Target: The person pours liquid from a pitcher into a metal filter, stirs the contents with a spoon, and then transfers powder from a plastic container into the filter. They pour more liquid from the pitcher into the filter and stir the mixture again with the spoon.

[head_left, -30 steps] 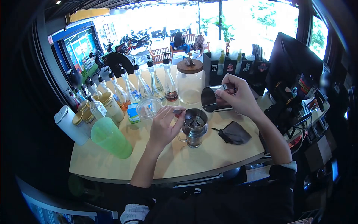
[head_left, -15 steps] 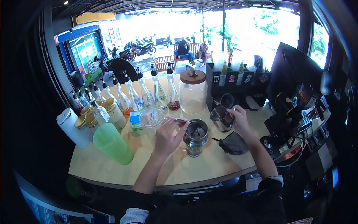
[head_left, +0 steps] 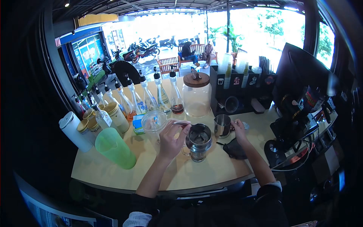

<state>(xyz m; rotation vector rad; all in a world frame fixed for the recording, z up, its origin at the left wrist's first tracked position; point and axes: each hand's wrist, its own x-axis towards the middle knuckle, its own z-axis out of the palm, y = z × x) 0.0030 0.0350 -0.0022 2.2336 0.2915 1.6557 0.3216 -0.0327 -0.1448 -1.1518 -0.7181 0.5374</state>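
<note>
A metal coffee dripper (head_left: 199,137) with dark wet contents sits on a glass mug (head_left: 197,156) in front of me. Beside its left rim, my left hand (head_left: 172,140) pinches a thin metal piece (head_left: 182,123), whose kind I cannot tell. My right hand (head_left: 240,131) has its fingers closed round the handle of a metal pitcher (head_left: 222,127), which is upright just right of the dripper. Close behind my left hand stands a clear plastic cup (head_left: 154,122). A dark cloth pouch (head_left: 235,149) lies below the pitcher.
A translucent green pitcher (head_left: 115,148) stands at left, near lidded canisters (head_left: 115,116). Several pump bottles (head_left: 162,97) line the back beside a wood-lidded glass jar (head_left: 196,99). A black cup holder (head_left: 242,90) and a monitor (head_left: 298,79) are at right. Two people sit outside.
The right hand has brought the metal pitcher from tilted to upright and lower, beside the dripper. Liquid in the dripper looks darker and more even. My left hand stays at its rim.
</note>
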